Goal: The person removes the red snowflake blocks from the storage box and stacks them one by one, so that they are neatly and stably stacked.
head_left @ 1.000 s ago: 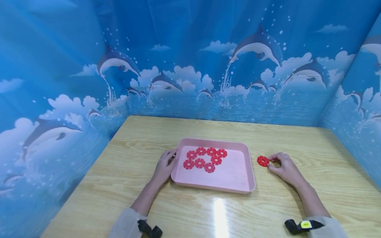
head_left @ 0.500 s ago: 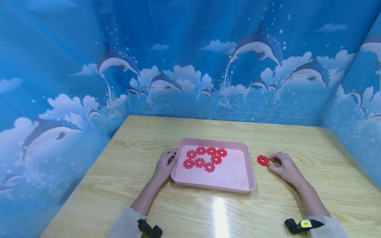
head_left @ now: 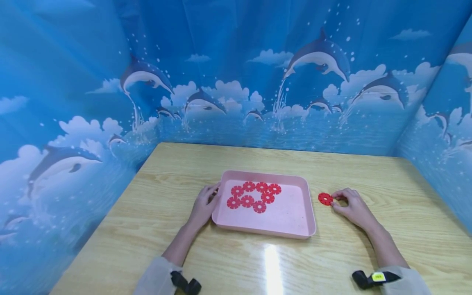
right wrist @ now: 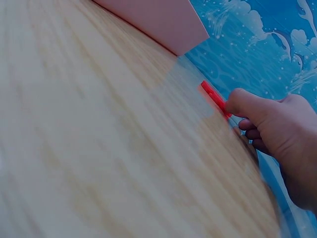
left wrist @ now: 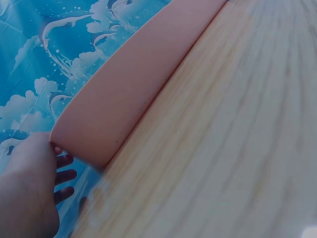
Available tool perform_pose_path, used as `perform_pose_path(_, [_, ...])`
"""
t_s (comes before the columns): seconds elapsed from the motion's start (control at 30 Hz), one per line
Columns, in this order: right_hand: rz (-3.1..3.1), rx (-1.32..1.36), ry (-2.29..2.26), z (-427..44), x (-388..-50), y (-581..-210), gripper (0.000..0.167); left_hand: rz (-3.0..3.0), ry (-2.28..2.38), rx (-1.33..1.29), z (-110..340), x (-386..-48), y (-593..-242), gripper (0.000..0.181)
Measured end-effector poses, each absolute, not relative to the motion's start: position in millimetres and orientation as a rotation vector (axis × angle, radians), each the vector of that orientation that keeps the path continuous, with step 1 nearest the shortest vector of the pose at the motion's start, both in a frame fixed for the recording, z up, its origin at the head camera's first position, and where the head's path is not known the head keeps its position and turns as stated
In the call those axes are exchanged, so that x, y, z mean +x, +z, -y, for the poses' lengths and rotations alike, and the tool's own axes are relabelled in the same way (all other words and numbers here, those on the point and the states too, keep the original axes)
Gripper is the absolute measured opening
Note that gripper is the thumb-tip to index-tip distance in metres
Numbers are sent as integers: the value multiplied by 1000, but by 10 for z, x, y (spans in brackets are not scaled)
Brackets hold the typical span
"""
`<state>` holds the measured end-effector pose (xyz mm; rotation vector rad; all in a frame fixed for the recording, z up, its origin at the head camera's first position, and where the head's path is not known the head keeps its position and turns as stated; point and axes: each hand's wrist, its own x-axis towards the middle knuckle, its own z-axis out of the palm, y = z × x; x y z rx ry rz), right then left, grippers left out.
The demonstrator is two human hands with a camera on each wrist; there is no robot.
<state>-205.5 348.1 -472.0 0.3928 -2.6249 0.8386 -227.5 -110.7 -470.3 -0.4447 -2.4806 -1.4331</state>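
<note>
My right hand (head_left: 352,207) pinches the edge of a red notched plastic disc (head_left: 325,199) between thumb and index finger, at the table to the right of a pink tray (head_left: 284,229). The right wrist view shows the disc (right wrist: 214,96) edge-on, low by the tabletop, its near end covered by the thumb. My left hand (head_left: 202,207) holds the tray's left side with bent fingers. In the left wrist view, the thumb of the left hand (left wrist: 29,183) meets the tray's corner, beside the outer wall (left wrist: 119,84). Several like red discs (head_left: 247,201) form a ring-like cluster inside the tray's left half.
A wood-grain table (head_left: 177,164) carries the tray. Blue dolphin-printed sheeting (head_left: 228,82) rises behind the table and along both sides. Black wrist straps (head_left: 185,283) with small black devices sit over light sleeves (head_left: 156,278).
Almost nothing differs. Both hands, the tray and the discs keep their places, and the right hand's disc shifts only a hair.
</note>
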Motion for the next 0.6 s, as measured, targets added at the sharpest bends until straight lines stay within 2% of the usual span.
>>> perform_pose_path(0.27, [2624,393,852,-3460,-2056,-4676,22,2476,-1416,-452,1112,-2276,-4700,38])
perform_pose_path(0.6, [2647,422,912,-3158,-1999,-4351,25,2478,-1413,-456,1111,-2277,-4710,38])
